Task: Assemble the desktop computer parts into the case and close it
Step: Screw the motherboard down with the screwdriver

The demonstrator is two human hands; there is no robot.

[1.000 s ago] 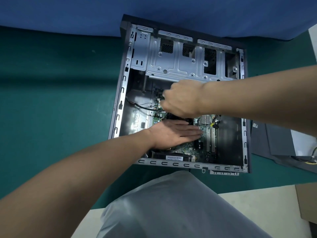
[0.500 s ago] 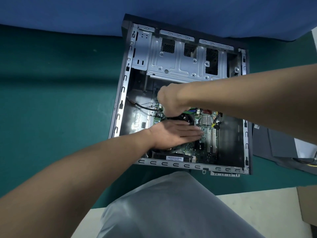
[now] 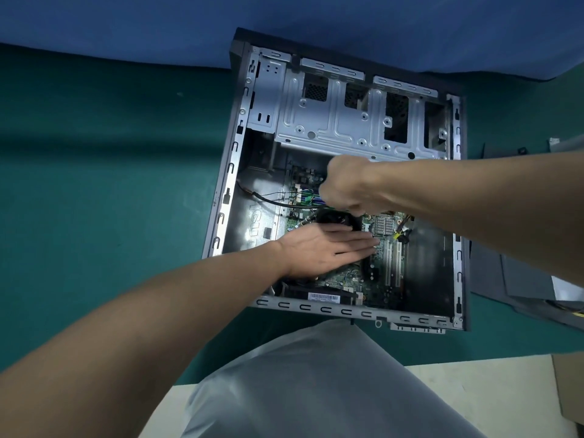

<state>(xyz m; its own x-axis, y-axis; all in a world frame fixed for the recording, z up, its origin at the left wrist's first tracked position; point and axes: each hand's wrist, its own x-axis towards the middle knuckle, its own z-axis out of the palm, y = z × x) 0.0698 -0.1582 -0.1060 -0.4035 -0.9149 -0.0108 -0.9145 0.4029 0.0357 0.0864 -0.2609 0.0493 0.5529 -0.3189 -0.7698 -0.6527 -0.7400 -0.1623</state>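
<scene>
An open desktop case (image 3: 316, 306) lies flat on the green table. Its motherboard (image 3: 347, 279) sits in the near half and a silver drive cage (image 3: 331, 121) in the far half. A black cooler (image 3: 335, 218) rests on the board. My left hand (image 3: 319, 248) presses flat on the cooler's near part, fingers straight and pointing right. My right hand (image 3: 347, 184) hangs over the cooler's far edge with its fingers curled downward. They meet the cooler's rim, and what they hold is hidden under the hand.
A black cable (image 3: 268, 199) runs from the case's left wall to the board. A grey side panel (image 3: 521, 279) lies on the table right of the case. A cardboard box (image 3: 568, 384) stands at the near right. Blue cloth (image 3: 126, 20) backs the table.
My right hand has shifted a little along the cooler's far edge, wrist turning. My left hand has stayed flat on the cooler.
</scene>
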